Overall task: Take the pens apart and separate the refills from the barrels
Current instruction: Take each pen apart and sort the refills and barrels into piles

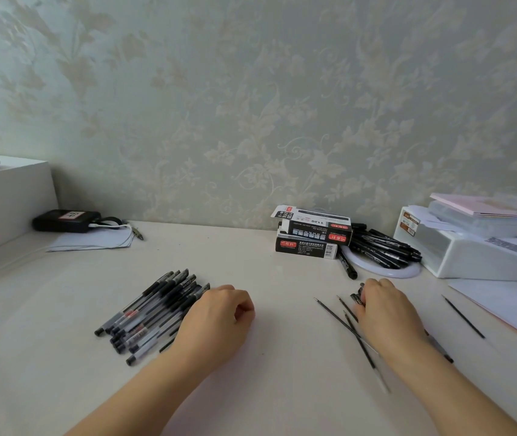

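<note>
Currently the right hand grips a pen barrel beside the loose refills; left hand, loosely curled, rests against the pen pile. Park barrels apart from refills.

On the table, a pile of whole pens lies to your left, with your left hand just beside its right edge. To your right, your right hand rests among loose refills, with one more refill farther right. Behind them, against the wall, two stacked boxes sit left of a heap of markers and a storage bin.
</note>
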The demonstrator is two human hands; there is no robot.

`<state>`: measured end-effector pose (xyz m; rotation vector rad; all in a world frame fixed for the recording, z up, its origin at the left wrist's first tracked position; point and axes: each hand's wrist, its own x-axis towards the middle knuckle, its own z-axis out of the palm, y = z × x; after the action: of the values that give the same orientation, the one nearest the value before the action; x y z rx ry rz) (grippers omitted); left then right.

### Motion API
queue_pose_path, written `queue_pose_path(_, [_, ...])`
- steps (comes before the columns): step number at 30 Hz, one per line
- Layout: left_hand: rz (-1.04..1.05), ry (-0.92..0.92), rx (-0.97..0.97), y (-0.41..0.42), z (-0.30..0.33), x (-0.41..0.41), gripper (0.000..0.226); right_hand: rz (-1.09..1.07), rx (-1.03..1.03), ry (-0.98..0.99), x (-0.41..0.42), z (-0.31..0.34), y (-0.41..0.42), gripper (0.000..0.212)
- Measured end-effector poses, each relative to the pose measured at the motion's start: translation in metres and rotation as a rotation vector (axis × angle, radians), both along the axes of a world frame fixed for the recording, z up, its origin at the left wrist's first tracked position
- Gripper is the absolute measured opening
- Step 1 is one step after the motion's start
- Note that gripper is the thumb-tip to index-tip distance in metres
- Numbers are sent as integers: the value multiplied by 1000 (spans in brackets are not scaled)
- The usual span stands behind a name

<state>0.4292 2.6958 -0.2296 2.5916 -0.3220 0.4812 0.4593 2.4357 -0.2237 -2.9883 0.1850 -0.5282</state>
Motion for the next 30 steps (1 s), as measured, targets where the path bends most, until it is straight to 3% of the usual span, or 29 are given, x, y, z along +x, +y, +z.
queue_pose_path(11, [-6, -5, -15, -1, 2, -1, 14, -21, -120, -44, -9, 7, 9, 13])
queue_pose_path(15, [-18, -20, -33, -2, 1, -1, 14, 65, -26, -254, -13, 17, 19, 16])
queue_pose_path(17, [-29, -29, -42, -3, 0, 0, 13, 184, 167, -351, -15, 20, 26, 13])
queue_pose_path(18, [-35, -35, -49, -3, 0, 0, 13, 233, 360, -324, -14, 22, 29, 11])
queue_pose_path(21, [-61, -63, -82, -5, -2, 1, 14, 310, 1126, -55, -13, 24, 41, 13])
queue_pose_path(23, [-76, -64, -116, -7, -2, 1, 21, 334, 1459, 101, -18, 22, 50, 14])
queue_pose_path(26, [-97, 24, -233, -11, 2, 0, 43, 399, 1675, 201, -24, 14, 63, 12])
queue_pose_path(30, [-174, 122, -273, -13, 5, -4, 53, 494, 1722, 235, -29, 2, 74, 9])
